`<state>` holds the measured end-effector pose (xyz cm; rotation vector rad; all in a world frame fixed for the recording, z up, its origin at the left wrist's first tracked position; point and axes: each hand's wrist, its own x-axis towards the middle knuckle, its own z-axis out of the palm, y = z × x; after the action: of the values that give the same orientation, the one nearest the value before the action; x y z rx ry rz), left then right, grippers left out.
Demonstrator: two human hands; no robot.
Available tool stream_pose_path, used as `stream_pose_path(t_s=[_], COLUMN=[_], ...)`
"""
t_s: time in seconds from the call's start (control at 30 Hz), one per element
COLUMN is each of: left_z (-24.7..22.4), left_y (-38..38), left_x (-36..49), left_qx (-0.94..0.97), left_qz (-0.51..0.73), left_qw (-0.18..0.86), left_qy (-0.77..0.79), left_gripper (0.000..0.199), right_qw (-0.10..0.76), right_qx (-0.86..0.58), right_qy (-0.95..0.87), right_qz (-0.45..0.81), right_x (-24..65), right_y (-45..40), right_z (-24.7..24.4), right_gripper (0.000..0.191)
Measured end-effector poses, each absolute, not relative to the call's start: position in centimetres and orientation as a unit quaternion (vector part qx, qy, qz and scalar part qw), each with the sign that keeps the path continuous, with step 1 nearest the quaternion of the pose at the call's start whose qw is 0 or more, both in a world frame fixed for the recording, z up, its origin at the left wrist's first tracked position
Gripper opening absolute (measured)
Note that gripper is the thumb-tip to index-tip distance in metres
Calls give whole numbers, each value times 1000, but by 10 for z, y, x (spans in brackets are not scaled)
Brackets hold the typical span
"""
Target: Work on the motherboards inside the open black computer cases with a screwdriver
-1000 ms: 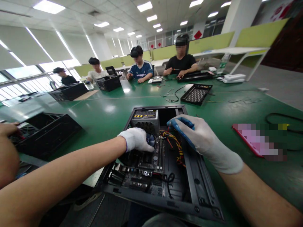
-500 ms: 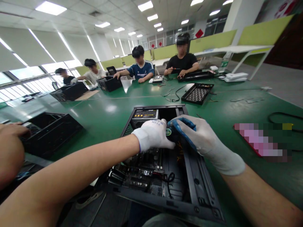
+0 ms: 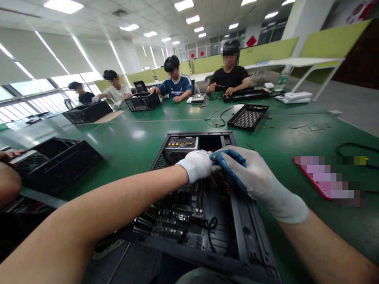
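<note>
An open black computer case (image 3: pixel 245 228) lies on its side before me, its motherboard (image 3: pixel 191 195) exposed. My left hand (image 3: pixel 199 165), in a white glove, reaches over the board with its fingers curled closed. Beside it, touching or nearly so, my right hand (image 3: pixel 251 169) in a white and blue glove pinches with thumb and fingers. What the two hands hold is hidden behind the gloves. Thin red and orange wires (image 3: pixel 226 187) hang below them. A power supply (image 3: pixel 181 142) with a yellow-marked label sits at the case's far end.
Another open case (image 3: pixel 63 165) stands at left, near a neighbour's arm (image 3: pixel 8 181). A pink, red-edged object (image 3: pixel 325 177) and a black cable (image 3: pixel 352 148) lie at right. Farther back is a black tray-like panel (image 3: pixel 248 117). Several people work on cases across the green table (image 3: pixel 133 146).
My left hand has turned and closed in toward my right. The round, green-rimmed part seen between them is now hidden. The neighbour's arm at left has drawn back.
</note>
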<state>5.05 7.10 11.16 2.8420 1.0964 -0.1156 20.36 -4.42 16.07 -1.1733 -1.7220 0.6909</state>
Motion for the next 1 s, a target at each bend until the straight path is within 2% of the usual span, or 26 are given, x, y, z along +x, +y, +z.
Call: stream_pose_path(t_s=[0.17,0.4,0.7,0.83,1.0], left_z=[117,140,145,132,116], left_y=[67,53,41,46,55], left_x=[39,33,7,-6,-7], left_qx=[923,912,894,873,874], left_qz=[-34,-14,-218,-290,-300], left_qw=[3,-44,49,49,60], left_qy=[383,408,388,388,379], left_gripper=[50,42,39,52,62], right_qw=[459,457,460,455,448], right_qx=[-477,-476,-477,-484,-497], right_qy=[-691,-691,-689,-686,-680], right_qz=[291,296,294,298,302], right_x=[205,205,205,205,206], right_y=[-44,-44,-45,-45,-45], right_z=[158,158,157,157,156], right_gripper=[36,37,35,35,36])
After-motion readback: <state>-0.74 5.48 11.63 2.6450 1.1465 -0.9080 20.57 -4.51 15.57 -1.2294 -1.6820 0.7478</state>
